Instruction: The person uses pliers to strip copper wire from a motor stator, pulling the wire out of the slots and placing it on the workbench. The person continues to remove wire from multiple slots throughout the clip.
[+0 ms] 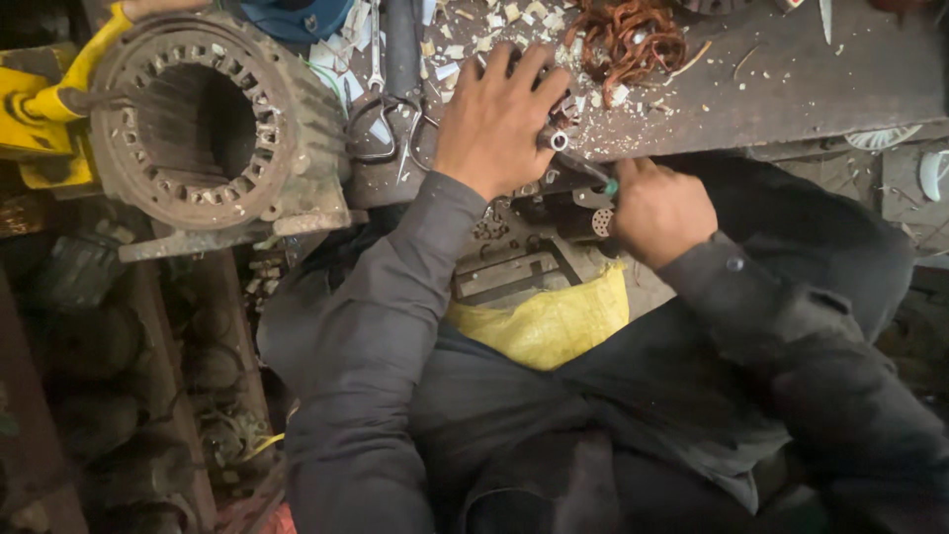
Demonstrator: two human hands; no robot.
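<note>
Upper middle of the frame: I see a small metal tube lying at the front edge of the bench, its open round end facing the camera. My left hand lies flat over it, fingers spread and pressed on the bench top, thumb side touching the tube; the hand is open, not wrapped round anything.

Just below the bench edge, my right hand is closed round a thin tool with a green tip. The tool's shaft points up and left toward the tube; whether it touches it I cannot tell.

Under both hands, a dark metal bracket and a yellow sack lie in my lap.

Outward: scissors lie on the bench just left of the left hand. A tangle of copper wire sits at top centre, with pale paper scraps scattered about. A grey motor housing with a slotted ring fills the upper left, a yellow part beside it.
</note>
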